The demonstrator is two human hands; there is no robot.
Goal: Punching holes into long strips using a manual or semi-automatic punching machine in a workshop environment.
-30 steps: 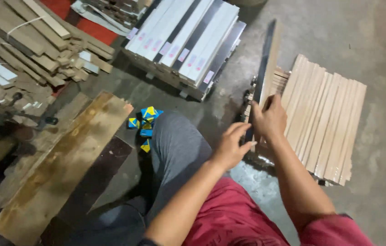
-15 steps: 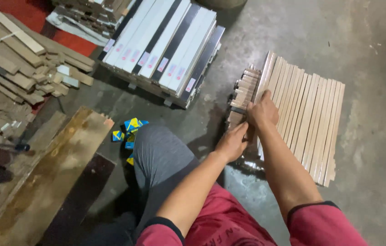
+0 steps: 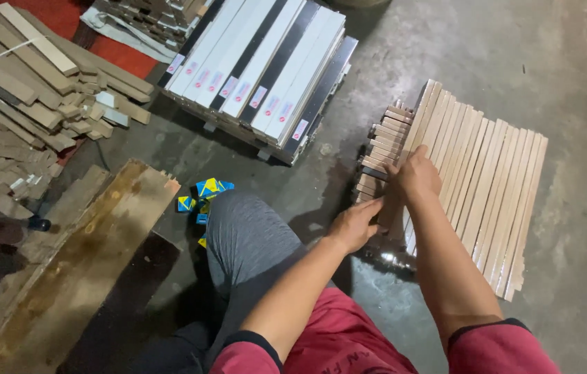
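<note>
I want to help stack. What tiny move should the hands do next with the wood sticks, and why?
Probably nudge the leftmost strip flush against the row of wooden strips. The right hand rests on that edge strip and the left hand touches its near end, beside the small stack of short pieces.

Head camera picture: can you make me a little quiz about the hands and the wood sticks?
1. True or false: the right hand rests on the row of pale wooden slats laid side by side on the concrete floor.
2. What does the left hand touch? A) the small stack of short wood pieces B) the worn plank C) the black and white boards
3. Fill in: the small object by the knee is blue and ____.

Key: 1 true; 2 A; 3 yellow.
</note>
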